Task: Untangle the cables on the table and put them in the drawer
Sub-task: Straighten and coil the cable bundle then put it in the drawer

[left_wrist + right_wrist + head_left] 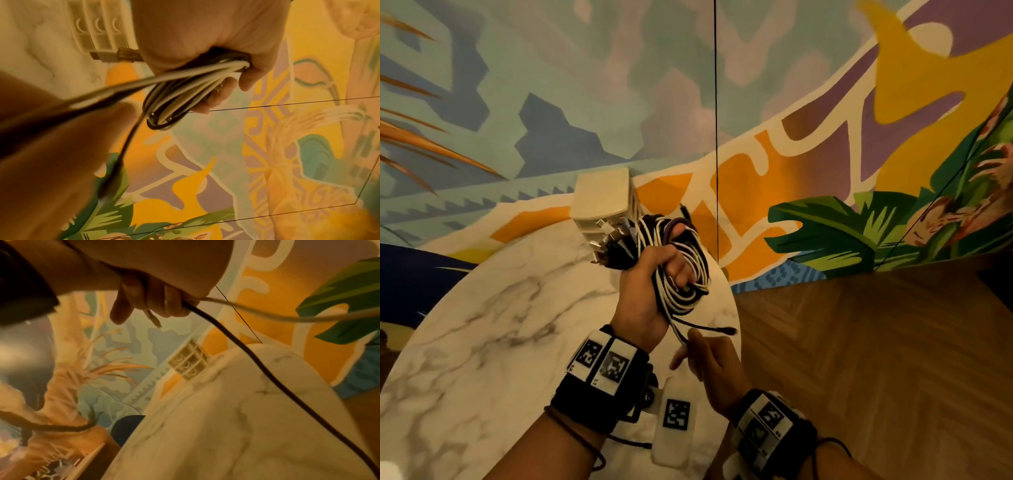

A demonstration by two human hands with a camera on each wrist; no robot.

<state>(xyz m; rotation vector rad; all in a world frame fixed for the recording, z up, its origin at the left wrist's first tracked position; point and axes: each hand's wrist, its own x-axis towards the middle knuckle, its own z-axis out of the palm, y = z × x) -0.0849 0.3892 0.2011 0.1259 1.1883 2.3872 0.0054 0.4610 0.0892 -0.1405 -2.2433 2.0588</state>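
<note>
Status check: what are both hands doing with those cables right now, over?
Left hand grips the coiled cable bundle above the table. Right hand pinches loose strands below it. Drawer unit behind, drawers shut.

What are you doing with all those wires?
A person is sorting out a bunch of cables. Their left hand grips a coiled bundle of white and dark cables, lifted above the round marble table. Their right hand pinches loose cable ends trailing from the bundle's bottom. A small white drawer unit stands at the table's far edge, against the painted wall. No cable is in it yet.
</note>
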